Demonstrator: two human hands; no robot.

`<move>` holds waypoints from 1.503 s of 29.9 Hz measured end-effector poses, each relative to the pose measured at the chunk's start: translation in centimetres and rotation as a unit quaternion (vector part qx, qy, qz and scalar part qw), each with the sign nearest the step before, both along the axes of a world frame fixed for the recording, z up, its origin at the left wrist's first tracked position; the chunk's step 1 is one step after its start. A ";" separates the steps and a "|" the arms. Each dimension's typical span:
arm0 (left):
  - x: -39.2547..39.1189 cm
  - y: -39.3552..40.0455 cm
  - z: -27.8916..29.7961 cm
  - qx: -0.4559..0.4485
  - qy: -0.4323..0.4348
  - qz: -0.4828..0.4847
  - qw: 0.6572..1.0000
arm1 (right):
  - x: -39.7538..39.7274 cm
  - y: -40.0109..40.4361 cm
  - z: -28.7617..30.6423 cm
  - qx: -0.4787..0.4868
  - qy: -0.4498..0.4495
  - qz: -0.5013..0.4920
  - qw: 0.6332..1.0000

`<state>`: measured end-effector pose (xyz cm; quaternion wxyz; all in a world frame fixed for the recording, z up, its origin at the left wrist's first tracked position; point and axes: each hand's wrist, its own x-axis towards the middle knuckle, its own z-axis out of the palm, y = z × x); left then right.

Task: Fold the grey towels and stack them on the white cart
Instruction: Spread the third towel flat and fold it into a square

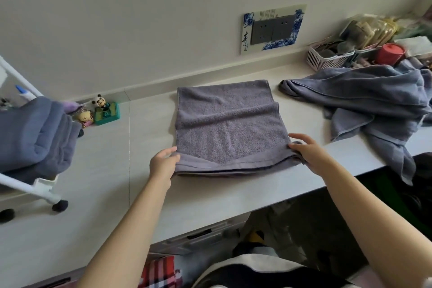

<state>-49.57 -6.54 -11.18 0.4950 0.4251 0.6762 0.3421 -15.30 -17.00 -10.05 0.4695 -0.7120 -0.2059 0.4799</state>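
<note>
Grey towel (224, 128) lies part-folded, centre of the white counter (98, 184), near edge doubled over w/ layers showing. Left hand (163, 163) at near-left corner: fingers curled round the hem, thumb on top, pinching the edge. Right hand (308, 154) at near-right corner: fingers loosely spread, tips on the cloth; whether it pinches or only presses, cannot tell. Folded stack (35, 133) already sits on the white cart (25, 184), far left. Unfolded pile (364, 105) to the right, one end hanging over the near counter edge. Risks, as judged: (1) uneven grip btw hands → layers slide, fold goes skewed; (2) far crease across the towel isn't flat, could bunch on next fold; (3) pile may slip off if tugged; (4) panda figurine (102, 103) near the cart could be knocked on transfer.
</note>
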 end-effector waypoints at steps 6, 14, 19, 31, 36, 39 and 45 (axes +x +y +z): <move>2.2 8.2 4.3 0.070 -0.002 0.041 0.997 | 0.0 6.5 4.9 0.064 -0.085 -0.049 0.993; 1.4 8.0 8.2 0.347 0.030 0.107 0.931 | 0.0 8.1 7.6 0.226 -0.181 -0.058 0.955; -0.5 2.9 -1.7 0.190 0.143 0.040 0.970 | -0.3 5.0 -1.1 0.060 -0.188 -0.024 0.980; -2.9 -3.5 -7.6 0.081 0.270 -0.066 0.957 | -0.8 -0.6 -7.5 -0.090 -0.320 0.115 0.936; -2.6 -4.8 -7.3 0.105 0.360 -0.071 0.924 | -2.4 -1.8 -7.0 -0.144 -0.426 0.128 0.884; -1.1 -4.6 -7.4 0.170 0.439 -0.141 0.871 | -4.6 -1.7 -6.5 -0.154 -0.557 0.171 0.798; 1.2 -5.1 -9.6 0.177 0.495 -0.354 0.774 | -7.7 -1.4 -8.8 -0.129 -0.528 0.361 0.758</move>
